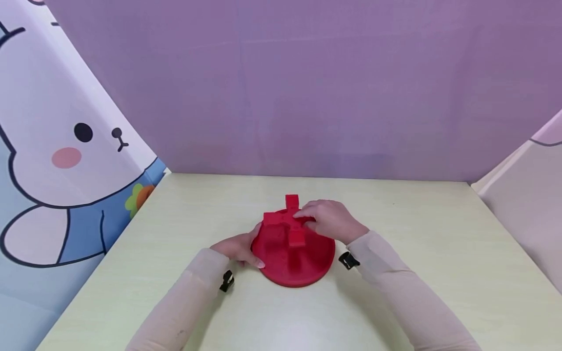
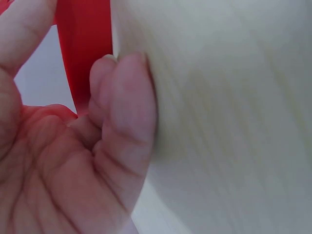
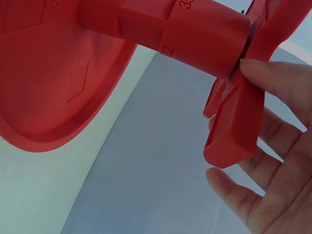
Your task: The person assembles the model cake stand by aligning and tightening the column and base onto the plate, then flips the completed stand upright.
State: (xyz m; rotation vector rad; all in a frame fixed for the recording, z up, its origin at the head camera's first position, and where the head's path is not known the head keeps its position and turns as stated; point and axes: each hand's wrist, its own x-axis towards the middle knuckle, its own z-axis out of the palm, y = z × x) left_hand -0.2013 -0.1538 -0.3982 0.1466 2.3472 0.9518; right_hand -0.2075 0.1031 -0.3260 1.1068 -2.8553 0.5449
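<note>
A red round base (image 1: 307,270) stands on the table, with a thick post (image 3: 207,39) rising from its middle. Raised numbers mark the post. On top of it sits a red cross-shaped piece (image 1: 296,238) with blocky arms. My left hand (image 1: 237,246) holds the base's left rim, fingers and thumb spread along the edge; the left wrist view shows the smaller fingers curled beside the red rim (image 2: 90,53). From the right, my right hand (image 1: 331,219) grips the cross piece, thumb on its near side, other fingers behind one arm (image 3: 236,126).
The pale wood-patterned table (image 1: 439,243) spreads around the base. A purple cloth wall (image 1: 307,97) rises behind it. To the left is a panel printed with a cartoon animal (image 1: 44,117), and a pale panel (image 1: 527,195) stands at the right.
</note>
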